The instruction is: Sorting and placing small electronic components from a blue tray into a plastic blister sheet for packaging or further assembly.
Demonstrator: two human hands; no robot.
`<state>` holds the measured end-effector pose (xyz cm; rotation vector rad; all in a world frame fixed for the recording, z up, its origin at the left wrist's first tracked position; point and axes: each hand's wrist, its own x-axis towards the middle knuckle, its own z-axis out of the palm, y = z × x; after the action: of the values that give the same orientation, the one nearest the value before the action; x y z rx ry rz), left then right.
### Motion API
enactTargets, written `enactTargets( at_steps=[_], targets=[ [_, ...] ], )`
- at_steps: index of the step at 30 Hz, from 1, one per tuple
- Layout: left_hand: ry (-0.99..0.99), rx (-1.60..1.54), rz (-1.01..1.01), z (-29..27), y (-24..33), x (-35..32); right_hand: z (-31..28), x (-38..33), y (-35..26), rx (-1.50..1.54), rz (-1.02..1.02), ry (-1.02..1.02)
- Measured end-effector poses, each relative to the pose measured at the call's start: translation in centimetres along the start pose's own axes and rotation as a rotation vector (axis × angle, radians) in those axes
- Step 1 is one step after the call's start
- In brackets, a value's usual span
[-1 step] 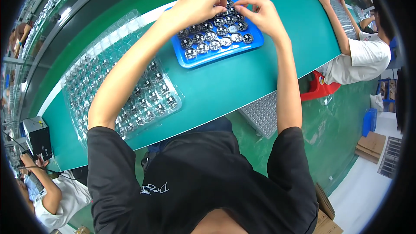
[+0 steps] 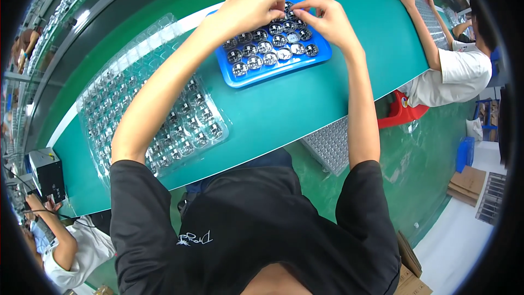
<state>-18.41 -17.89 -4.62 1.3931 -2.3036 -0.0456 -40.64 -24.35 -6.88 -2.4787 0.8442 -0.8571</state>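
Note:
A blue tray [image 2: 243, 81] on the green bench holds rows of small round, shiny parts [image 2: 265, 46], dark and silvery; a few show pale faces. Over its far part is my left hand [image 2: 254, 4], fingers curled and thumb pressed toward them. My right hand [image 2: 325, 13] comes in from the other side, thumb and forefinger pinched close together near the left fingertips. Both hands' fingertips meet among the parts at the tray's far rows. Anything between them is too small and covered to make out.
A clear plastic blister tray [image 2: 214, 134] with many similar parts lies left, partly under my left forearm. A grey cell tray [image 2: 329, 145] sits below the bench edge. A co-worker in white [image 2: 464, 71] works at right, by a red stool [image 2: 401, 110]. A black box [image 2: 46, 172] stands far left.
My right hand has shifted slightly left, its fingertips nearer the left hand's. The blue tray has moved very slightly; the left hand stays almost in place.

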Motion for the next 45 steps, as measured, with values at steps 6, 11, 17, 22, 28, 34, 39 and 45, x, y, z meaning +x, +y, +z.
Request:
enactTargets(
  at_steps=[6,11,17,22,28,34,39,45],
  targets=[
    [-0.007,0.068,0.038,1.0,-0.1,0.5,1.0,0.2,0.8,-0.007,-0.054,-0.017],
    [0.037,0.139,0.096,1.2,0.6,0.5,1.3,0.1,0.8,-0.029,-0.045,-0.001],
    [0.0,0.302,0.152,2.0,1.0,1.5,1.7,0.0,1.1,-0.077,0.027,-0.004],
    [-0.133,0.319,0.156,1.7,2.0,2.7,1.6,-0.1,0.9,-0.052,0.048,0.001],
    [-0.13,0.081,0.03,0.7,2.2,2.9,1.8,0.1,0.8,-0.061,0.026,0.009],
    [-0.109,0.069,0.107,0.3,0.5,2.1,1.2,-0.7,0.3,-0.001,0.067,0.064],
    [0.088,-0.009,0.15,-2.9,1.1,-0.1,-0.9,-1.3,-2.2,0.131,0.05,0.197],
    [0.242,-0.139,0.253,-7.7,5.8,-5.2,-1.1,-3.7,-10.3,0.636,0.015,0.114]
  ],
)
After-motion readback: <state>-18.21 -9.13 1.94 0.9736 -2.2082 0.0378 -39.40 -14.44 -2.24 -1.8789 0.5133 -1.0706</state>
